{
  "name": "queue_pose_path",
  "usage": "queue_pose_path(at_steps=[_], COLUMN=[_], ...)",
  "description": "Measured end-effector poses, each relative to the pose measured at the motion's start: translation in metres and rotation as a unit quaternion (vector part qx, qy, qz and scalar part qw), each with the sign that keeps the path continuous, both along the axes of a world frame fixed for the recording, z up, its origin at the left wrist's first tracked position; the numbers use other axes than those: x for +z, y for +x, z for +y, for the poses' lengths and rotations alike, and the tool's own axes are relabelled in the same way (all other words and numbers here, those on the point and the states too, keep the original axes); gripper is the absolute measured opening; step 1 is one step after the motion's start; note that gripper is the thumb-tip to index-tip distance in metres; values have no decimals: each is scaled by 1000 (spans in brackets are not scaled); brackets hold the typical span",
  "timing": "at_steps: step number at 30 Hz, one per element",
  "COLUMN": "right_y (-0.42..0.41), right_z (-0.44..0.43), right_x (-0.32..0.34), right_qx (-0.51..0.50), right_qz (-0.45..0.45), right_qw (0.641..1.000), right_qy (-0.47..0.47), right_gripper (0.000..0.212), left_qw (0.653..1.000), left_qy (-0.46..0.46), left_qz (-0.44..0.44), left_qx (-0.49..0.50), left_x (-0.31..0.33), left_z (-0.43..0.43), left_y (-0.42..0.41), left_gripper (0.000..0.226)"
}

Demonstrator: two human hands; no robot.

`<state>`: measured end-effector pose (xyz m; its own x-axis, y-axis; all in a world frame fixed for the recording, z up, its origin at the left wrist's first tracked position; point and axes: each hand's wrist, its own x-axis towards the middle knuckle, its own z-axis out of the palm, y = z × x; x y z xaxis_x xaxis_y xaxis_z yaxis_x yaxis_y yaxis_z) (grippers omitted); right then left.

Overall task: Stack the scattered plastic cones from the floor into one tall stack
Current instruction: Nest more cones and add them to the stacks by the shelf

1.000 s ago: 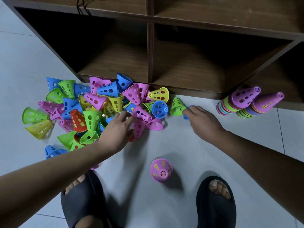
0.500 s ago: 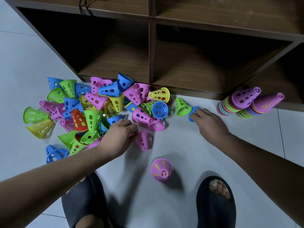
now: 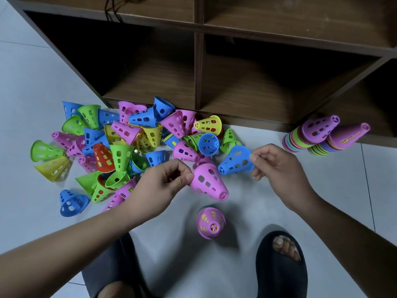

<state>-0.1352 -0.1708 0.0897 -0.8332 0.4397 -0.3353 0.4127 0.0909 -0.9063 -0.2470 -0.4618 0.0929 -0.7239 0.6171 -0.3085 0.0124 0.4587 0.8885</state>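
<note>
1. The pale tiled floor (image 3: pixel 28 82) filled the view; a dark wooden shelf unit (image 3: pixel 198 72) stood along its far edge.
2. A loose pile of cones (image 3: pixel 120 155), pink, blue, green, yellow and red, lay on their sides against the shelf's foot at the left.
3. Two dark sandals (image 3: pixel 281 274) stood at the near edge, toes forward.
4. Two finished stacks (image 3: pixel 311 134), both pink-topped and side by side, stood against the shelf at the right.
5. The left hand (image 3: pixel 163 186) pinched the wide rim of a pink cone (image 3: pixel 209 183) between thumb and fingers; its tip pointed down and right.
6. The right hand (image 3: pixel 277 168) pinched the rim of a blue cone (image 3: pixel 236 161); its tip pointed left, just beside the pink one.
7. A small pink-topped stack (image 3: pixel 210 222) stood upright between the sandals, below the held cones; its count could not be told.
</note>
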Motion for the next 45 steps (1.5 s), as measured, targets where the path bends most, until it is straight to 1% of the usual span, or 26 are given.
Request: queue_pose_path(at_steps=[1,3,5,8,11,14,17,20,22,26,31,34,37,40,42,43,45], right_y=[3,10,17,26,35,43,48,49,48,47,51,50,41,22,7,-1,-15], right_z=[-1,-5,-12,-25,-38,-47,-51,-54,-54,-52,-55,-51,-42,-26,-12,-6,2], right_x=[6,15,21,24,22,21,23,27,27,20,5,-11,-24,-39,-52,-58,-67], right_qx=[-17,-42,-53,-41,-5,40,59,77,73,106,166,191,186,193,195,184,143], right_qz=[7,15,7,-21,-49,-57,-62,-42,-32,-50,-99,-133,-145,-143,-139,-142,-147], right_qw=[997,977,951,920,913,918,917,927,941,971,973,971,972,966,962,963,975], right_qy=[-69,-208,-304,-388,-405,-390,-389,-365,-329,-208,-127,-57,0,92,134,137,91], right_gripper=[4,6,7,11,9,15,26,23,17,12,7,11,14,13,12,12,13], left_qw=[999,995,990,987,986,988,988,986,986,985,984,981,986,987,983,979,974], left_qy=[17,46,51,37,15,12,22,44,41,-6,-72,-91,-105,-131,-146,-157,-175], left_qz=[-31,-91,-129,-157,-161,-153,-152,-160,-155,-136,-77,-56,-33,42,99,119,146], left_qx=[5,9,-2,-26,-35,-33,-26,-32,-47,-105,-146,-162,-127,-80,-59,-47,-14], left_x=[1,1,-1,-7,-12,-14,-14,-13,-14,-20,-28,-34,-42,-51,-55,-57,-60], left_z=[1,2,2,0,-3,-5,-6,-7,-8,-10,-12,-15,-18,-26,-32,-35,-41], left_y=[4,11,18,29,35,37,38,39,40,44,46,43,30,7,-10,-18,-32], left_gripper=[14,16,12,10,11,12,12,11,13,14,12,10,9,6,8,7,6])
